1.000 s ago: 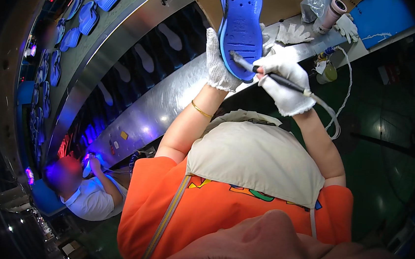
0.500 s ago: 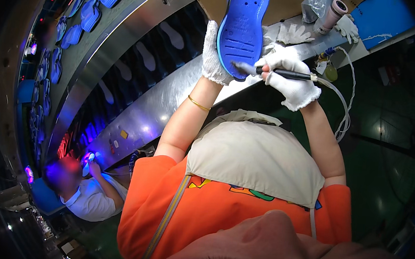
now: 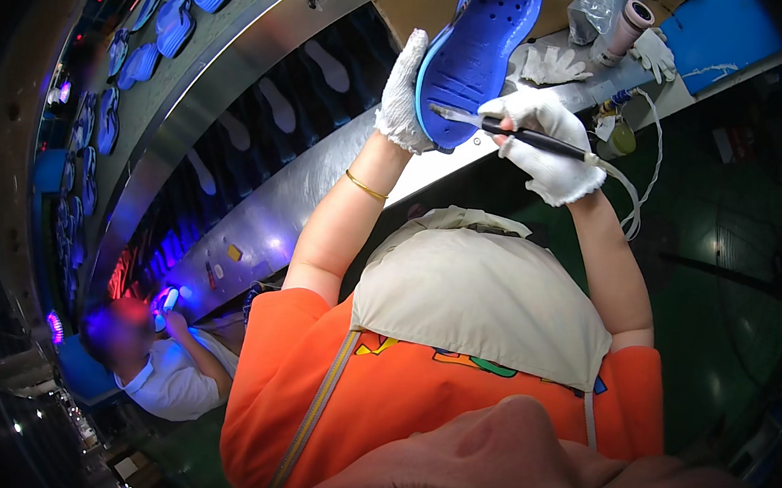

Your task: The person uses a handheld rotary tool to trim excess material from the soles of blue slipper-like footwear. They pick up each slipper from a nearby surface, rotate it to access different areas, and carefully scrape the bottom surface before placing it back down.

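Note:
My left hand (image 3: 406, 97), in a white knit glove, holds a blue foam shoe sole (image 3: 475, 61) by its left edge, the thumb up along the rim. The sole is tilted, with several small holes at the far end and ridges across the near part. In my gloved right hand (image 3: 548, 146) is a brush (image 3: 535, 139) with a black handle, held like a pen with bare fingertips showing. Its pale bristles lie over the sole's near end, and a clear tube (image 3: 625, 176) runs from the handle's back.
Blue sandals (image 3: 176, 25) lie along a curved conveyor (image 3: 227, 44) at left. Beyond my hands are a cardboard box (image 3: 398, 3), spare white gloves (image 3: 555, 66), a pink bottle (image 3: 631, 28) and a blue board (image 3: 721, 36). A co-worker (image 3: 176, 379) sits at lower left beside the metal bench (image 3: 269, 205).
The sole has turned clockwise, its far end swinging right. My left hand has shifted slightly left, and the brush tip has moved a little up and left across the sole.

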Motion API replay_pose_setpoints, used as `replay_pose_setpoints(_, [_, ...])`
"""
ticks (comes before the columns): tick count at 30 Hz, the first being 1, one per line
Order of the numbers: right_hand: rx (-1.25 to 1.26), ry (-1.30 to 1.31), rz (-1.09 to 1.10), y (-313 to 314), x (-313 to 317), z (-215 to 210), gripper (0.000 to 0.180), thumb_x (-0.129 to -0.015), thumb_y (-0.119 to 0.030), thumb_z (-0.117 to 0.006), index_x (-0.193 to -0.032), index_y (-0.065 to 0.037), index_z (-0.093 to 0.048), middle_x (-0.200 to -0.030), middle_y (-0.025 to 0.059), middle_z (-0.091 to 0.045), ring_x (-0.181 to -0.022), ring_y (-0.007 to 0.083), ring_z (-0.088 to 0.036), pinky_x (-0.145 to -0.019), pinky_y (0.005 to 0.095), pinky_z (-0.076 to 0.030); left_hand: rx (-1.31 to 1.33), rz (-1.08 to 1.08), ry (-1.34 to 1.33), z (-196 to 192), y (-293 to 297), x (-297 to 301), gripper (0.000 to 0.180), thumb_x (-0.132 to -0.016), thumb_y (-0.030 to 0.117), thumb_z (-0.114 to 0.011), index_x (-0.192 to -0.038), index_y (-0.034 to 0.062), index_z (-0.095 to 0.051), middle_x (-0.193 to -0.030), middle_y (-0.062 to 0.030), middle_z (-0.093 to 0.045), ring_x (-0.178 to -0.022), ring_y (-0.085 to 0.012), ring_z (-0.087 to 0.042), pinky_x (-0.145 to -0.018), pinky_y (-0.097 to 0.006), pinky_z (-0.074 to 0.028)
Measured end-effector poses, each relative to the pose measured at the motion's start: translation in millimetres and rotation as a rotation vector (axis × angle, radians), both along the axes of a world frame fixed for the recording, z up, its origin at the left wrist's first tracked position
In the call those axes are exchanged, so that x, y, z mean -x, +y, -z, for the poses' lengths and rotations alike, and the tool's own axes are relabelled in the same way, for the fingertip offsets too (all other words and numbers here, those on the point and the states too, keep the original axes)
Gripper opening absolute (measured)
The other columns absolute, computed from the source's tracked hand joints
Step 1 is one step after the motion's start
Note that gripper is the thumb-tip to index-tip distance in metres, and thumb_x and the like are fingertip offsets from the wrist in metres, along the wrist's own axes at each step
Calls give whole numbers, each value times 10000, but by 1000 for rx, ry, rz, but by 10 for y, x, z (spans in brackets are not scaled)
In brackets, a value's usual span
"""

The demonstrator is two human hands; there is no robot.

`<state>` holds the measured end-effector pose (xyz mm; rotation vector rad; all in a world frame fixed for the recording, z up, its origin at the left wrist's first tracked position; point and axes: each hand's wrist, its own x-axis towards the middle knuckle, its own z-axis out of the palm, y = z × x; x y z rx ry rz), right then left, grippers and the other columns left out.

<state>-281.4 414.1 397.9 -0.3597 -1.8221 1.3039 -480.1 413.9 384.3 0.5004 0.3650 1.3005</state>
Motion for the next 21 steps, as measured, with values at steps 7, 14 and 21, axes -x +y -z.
replay_pose_setpoints(7, [-201,-226,-84,60,44,-60,139,-671,38,-654,-775,-36,-599,-829,66,-648,-802,143,-620,-742,268,-498,111,101,203,-62,83,88,550,-940,431,-444,-1273,-6,-463,-1159,-225,-576,-992,-318,-625,-846,-405,-538])
replay_pose_setpoints(14, [129,-400,-236,227,-108,-145,109,-693,11,-647,-785,-40,-623,-852,43,-649,-861,137,-615,-804,277,-492,320,263,358,-232,9,54,396,-898,356,-574,-1053,-7,-609,-935,-140,-671,-749,-208,-671,-651,-322,-581])
replay_pose_setpoints(21, [-141,-545,-156,270,-57,-22,57,-733,-92,-647,-784,-82,-625,-830,19,-641,-774,139,-601,-749,249,-489,360,426,459,-177,28,90,411,-888,377,-580,-1071,10,-605,-941,-139,-669,-750,-198,-672,-649,-329,-587])
